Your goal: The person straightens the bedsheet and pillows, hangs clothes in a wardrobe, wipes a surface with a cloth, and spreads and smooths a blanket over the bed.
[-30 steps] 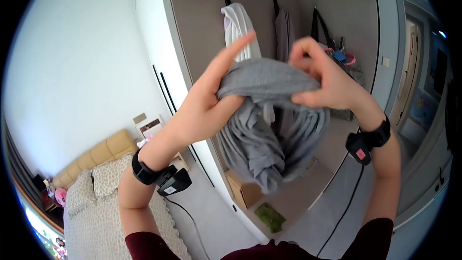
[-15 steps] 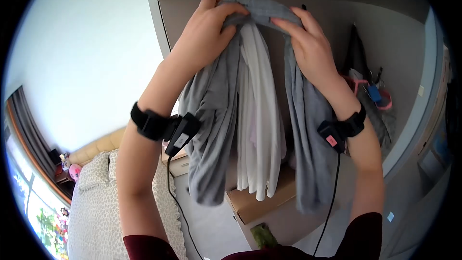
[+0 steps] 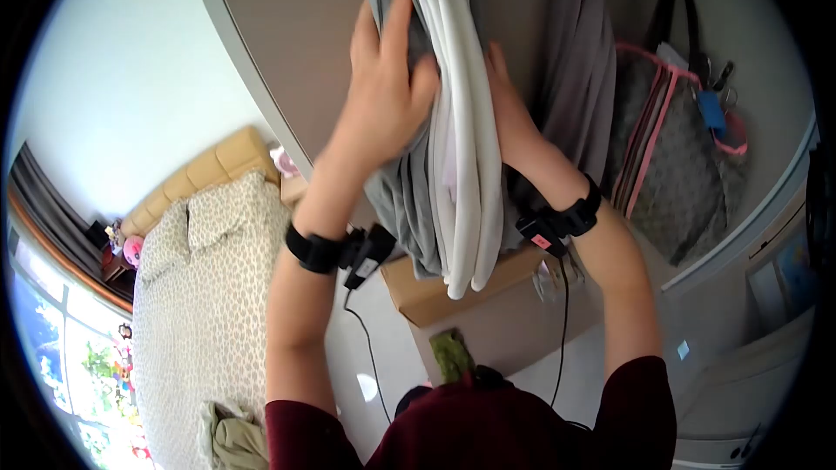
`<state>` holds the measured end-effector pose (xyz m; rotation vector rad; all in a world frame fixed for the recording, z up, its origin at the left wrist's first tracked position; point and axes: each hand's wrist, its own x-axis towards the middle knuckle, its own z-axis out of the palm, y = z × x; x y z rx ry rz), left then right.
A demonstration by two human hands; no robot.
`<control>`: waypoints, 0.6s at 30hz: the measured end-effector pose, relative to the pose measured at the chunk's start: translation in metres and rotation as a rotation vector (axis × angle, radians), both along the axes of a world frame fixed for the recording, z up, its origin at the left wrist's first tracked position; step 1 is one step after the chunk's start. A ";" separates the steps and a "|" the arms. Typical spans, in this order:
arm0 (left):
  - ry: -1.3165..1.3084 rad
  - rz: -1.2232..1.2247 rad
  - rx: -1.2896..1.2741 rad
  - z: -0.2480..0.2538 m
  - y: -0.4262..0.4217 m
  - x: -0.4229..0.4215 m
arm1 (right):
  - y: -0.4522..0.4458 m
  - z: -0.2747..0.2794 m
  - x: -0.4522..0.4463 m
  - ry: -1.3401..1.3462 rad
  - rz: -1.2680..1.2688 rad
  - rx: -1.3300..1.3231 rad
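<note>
A long white garment hangs down in front of me, bunched into vertical folds, its top cut off by the upper edge of the view. Beside and behind it hangs grey cloth. My left hand lies against the grey cloth at the white garment's left side, fingers stretched and apart, slightly blurred. On the other side, my right hand reaches in at the white garment's right edge. Its thumb shows, while its other fingers are hidden by the fabric.
More grey-mauve cloth hangs to the right, near a grey patterned bag with pink trim. A cardboard box sits below the garments. A bed with spotted bedding stands left. Cables trail from both wrist straps.
Both hands have come away from the grey garment's top and moved lower, beside the white garment. The grey garment now hangs higher. My view has shifted, showing more bed and bag.
</note>
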<state>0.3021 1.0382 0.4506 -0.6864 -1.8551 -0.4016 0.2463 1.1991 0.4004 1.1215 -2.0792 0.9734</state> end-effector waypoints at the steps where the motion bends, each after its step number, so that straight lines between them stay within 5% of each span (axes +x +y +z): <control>1: -0.072 0.067 0.027 -0.027 0.009 0.011 | 0.001 -0.014 0.002 0.026 0.007 -0.017; 5: -0.586 0.036 0.304 -0.124 0.013 0.034 | 0.006 -0.082 0.007 -0.145 0.197 -0.182; 8: -0.571 0.079 0.365 -0.201 0.005 0.043 | 0.010 -0.137 0.023 -0.223 0.275 -0.267; 13: -0.504 0.249 0.339 -0.240 -0.003 0.061 | 0.031 -0.191 0.040 -0.259 0.137 -0.204; 15: -0.470 0.248 0.350 -0.233 -0.002 0.066 | 0.048 -0.204 0.045 -0.144 0.122 -0.313; 18: -0.327 0.300 0.281 -0.232 -0.001 0.075 | 0.093 -0.230 0.060 -0.337 0.161 -0.480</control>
